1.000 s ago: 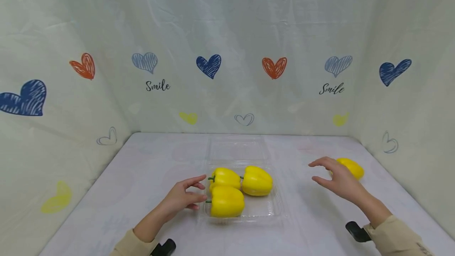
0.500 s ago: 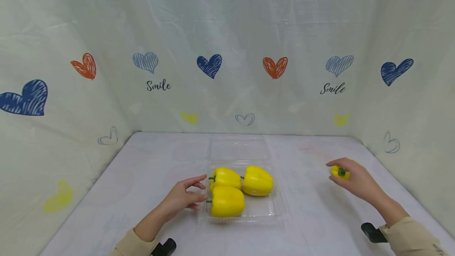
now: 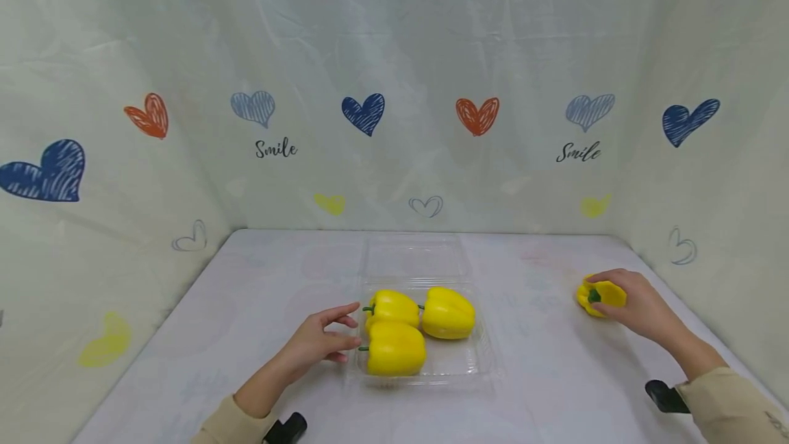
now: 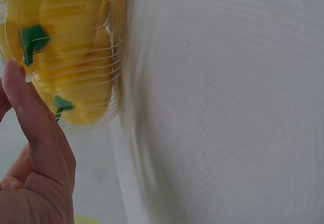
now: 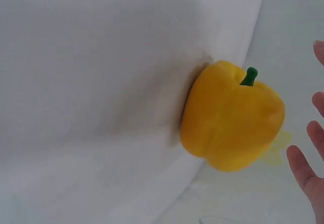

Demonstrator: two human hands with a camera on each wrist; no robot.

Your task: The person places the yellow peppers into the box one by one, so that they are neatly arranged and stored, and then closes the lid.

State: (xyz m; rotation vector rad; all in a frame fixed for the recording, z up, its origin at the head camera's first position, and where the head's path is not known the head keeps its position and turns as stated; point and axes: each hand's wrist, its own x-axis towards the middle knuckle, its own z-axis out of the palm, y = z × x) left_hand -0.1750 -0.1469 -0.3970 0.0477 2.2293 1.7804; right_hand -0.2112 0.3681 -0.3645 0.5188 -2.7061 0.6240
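Observation:
Three yellow bell peppers, one at front left, one behind it and one at right, lie in an open clear plastic clamshell box. At its left wall is my left hand, fingers extended and holding nothing; whether a fingertip touches the box is unclear. Another yellow bell pepper with a green stem rests on the table at right. My right hand hovers over it, thumb and fingers spread. In the right wrist view, that pepper stands apart from the fingers.
The box's clear lid lies folded back behind it. A white cloth covers the table. Pale curtains with printed hearts enclose the back and both sides.
My right hand has moved to the right, past the pepper's stem end and back over it, and the pepper now shows between thumb and fingers. My left hand and the box have stayed put.

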